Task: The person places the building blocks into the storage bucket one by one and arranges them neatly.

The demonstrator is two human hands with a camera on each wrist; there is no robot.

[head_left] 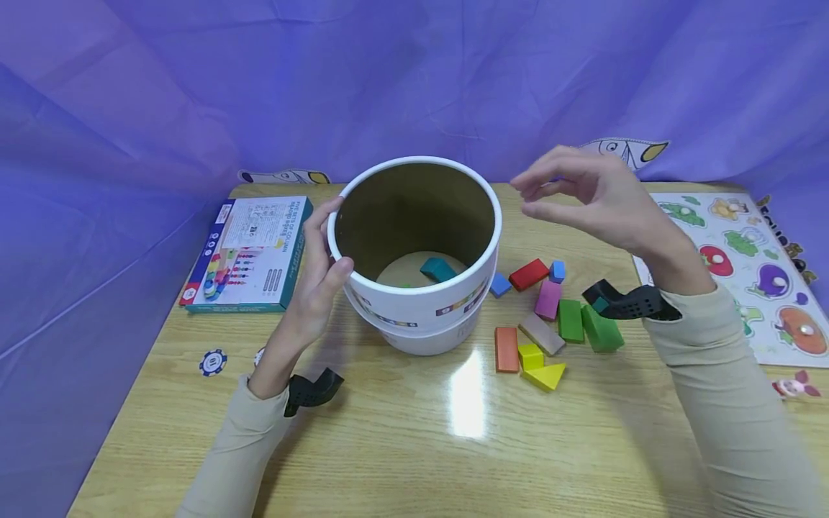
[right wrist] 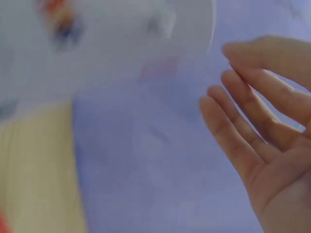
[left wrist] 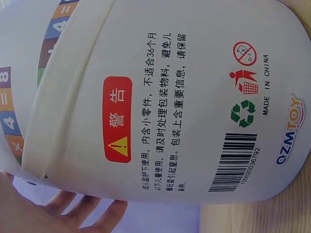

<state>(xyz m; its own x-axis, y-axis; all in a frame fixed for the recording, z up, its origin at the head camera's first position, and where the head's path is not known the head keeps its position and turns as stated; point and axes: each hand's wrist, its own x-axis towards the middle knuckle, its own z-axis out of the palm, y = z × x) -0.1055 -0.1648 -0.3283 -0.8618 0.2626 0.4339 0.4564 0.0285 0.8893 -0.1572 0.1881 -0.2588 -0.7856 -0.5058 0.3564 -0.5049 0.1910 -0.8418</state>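
A white bucket (head_left: 424, 309) with a printed number band stands upright on the table. My left hand (head_left: 311, 295) rests against its left side near the rim, thumb and fingers spread on the outer wall. In the left wrist view, fingers (left wrist: 109, 216) show beyond the bucket's printed wall (left wrist: 194, 111). Inside lies a teal block (head_left: 437, 269), with a sliver of green beside it mostly hidden by the near rim. My right hand (head_left: 586, 191) hovers in the air right of the bucket, holding nothing, with a gap between thumb and fingers.
Several wooden blocks, among them a red block (head_left: 528, 274), an orange block (head_left: 506, 350) and a yellow triangle (head_left: 545, 376), lie right of the bucket. A boxed toy (head_left: 249, 252) and a poker chip (head_left: 213, 362) are at left. A vegetable puzzle board (head_left: 738, 270) lies at right.
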